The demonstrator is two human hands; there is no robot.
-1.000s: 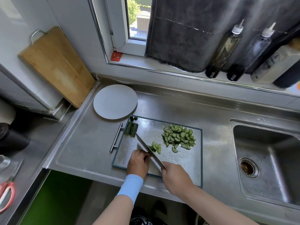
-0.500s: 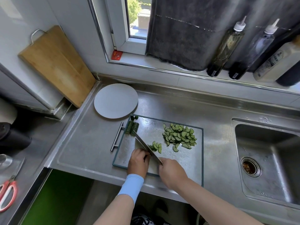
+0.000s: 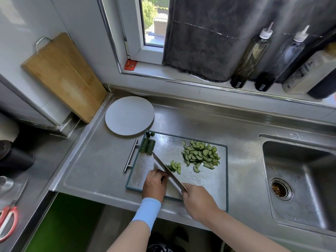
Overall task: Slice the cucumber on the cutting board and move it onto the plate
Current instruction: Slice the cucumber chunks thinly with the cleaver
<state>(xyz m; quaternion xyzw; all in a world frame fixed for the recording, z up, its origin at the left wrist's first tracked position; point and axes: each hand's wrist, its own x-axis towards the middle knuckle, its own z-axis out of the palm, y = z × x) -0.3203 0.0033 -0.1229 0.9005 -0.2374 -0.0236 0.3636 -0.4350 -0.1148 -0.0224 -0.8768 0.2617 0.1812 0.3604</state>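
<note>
A steel cutting board (image 3: 203, 180) with a dark rim lies on the counter. My right hand (image 3: 198, 200) grips the handle of a knife (image 3: 167, 170), whose blade runs across the board. Curled against the blade, my left hand (image 3: 154, 184) holds down a short cucumber piece (image 3: 170, 167) that is mostly hidden. A few fresh slices (image 3: 176, 165) lie just right of the blade. A heap of half-moon cucumber slices (image 3: 201, 154) sits at the board's far right. Two uncut cucumber chunks (image 3: 148, 147) rest at the far left corner. The round white plate (image 3: 129, 115) stands bare behind the board.
A sink (image 3: 300, 180) with a drain opens to the right. A wooden board (image 3: 63, 77) leans on the wall at left. Bottles (image 3: 252, 55) line the window sill. Scissors (image 3: 8, 220) lie at the far left. The board's handle (image 3: 131, 155) juts left.
The knife and my right hand have shifted slightly leftward along the cucumber piece, and my left hand has stayed curled on it. The slices beside the blade look unchanged.
</note>
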